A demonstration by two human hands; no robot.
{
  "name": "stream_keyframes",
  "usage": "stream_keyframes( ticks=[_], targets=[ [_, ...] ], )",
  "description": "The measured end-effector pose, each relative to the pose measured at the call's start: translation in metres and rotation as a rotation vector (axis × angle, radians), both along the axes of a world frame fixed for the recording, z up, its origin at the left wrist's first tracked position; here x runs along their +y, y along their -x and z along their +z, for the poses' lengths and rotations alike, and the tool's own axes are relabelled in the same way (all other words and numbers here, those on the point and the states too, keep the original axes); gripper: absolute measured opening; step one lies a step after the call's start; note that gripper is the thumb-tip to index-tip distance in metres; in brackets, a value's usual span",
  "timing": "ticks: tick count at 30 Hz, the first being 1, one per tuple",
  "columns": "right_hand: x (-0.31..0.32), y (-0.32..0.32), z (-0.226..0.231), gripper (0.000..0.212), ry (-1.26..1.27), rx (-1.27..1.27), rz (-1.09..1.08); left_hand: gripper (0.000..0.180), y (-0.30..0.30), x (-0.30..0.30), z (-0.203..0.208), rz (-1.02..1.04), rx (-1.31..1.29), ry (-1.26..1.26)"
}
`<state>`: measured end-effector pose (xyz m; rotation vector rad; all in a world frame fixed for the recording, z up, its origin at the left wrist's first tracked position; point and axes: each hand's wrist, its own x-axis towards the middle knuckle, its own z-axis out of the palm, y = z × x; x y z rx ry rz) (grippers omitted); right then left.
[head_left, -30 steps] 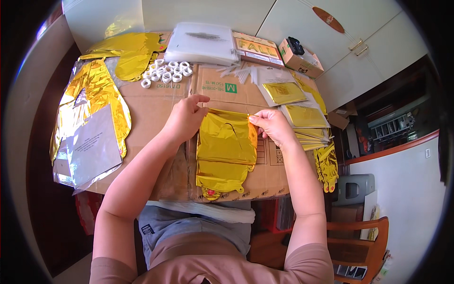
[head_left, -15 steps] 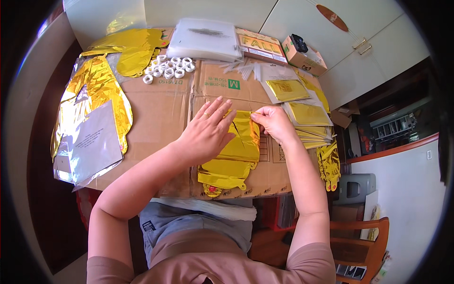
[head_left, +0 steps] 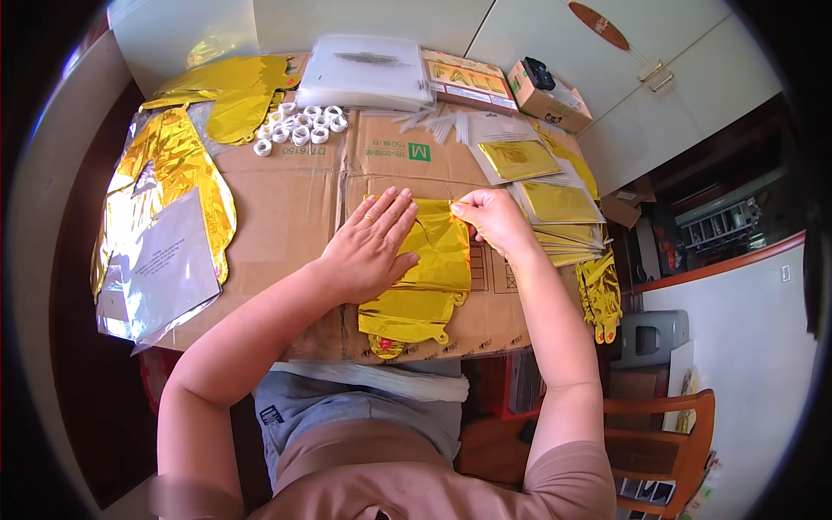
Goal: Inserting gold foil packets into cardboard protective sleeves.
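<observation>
A gold foil balloon (head_left: 425, 270), folded flat, lies on the cardboard in front of me, its small tabs at the near edge. My left hand (head_left: 373, 238) rests flat across its left side, fingers stretched out toward the far edge and thumb apart. At the balloon's far right corner, my right hand (head_left: 492, 224) pinches the foil between thumb and fingertips. Just right of that hand is a stack of folded gold foil balloons in clear bags (head_left: 555, 204). Beyond my left hand sits a cluster of small white ribbon rolls (head_left: 301, 128).
Large gold foil balloons (head_left: 178, 165) and a printed grey sheet (head_left: 173, 247) cover the cardboard's left side. At the back stand a stack of clear plastic bags (head_left: 364, 74), a printed box (head_left: 468, 82) and a small carton (head_left: 550, 95). A wooden chair (head_left: 693, 433) is at lower right.
My left hand has come down flat onto the balloon. The folded-over right edge of the foil now lies flatter, with my right hand still pinching its corner.
</observation>
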<state>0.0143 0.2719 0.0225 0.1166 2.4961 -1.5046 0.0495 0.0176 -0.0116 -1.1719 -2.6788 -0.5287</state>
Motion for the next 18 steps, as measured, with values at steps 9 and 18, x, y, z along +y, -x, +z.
stream_keyframes(
  ticks=[9, 18],
  targets=[
    [0.0023, -0.0007, 0.0001, 0.017, 0.023, -0.012, 0.016, 0.076, -0.0010, -0.0017, -0.0031, -0.005, 0.020, 0.021],
    [0.0069, -0.0057, -0.0033, 0.014, -0.222, 0.159, -0.109, 0.076, 0.0001, 0.0011, -0.0008, -0.001, -0.028, 0.087]
  ],
)
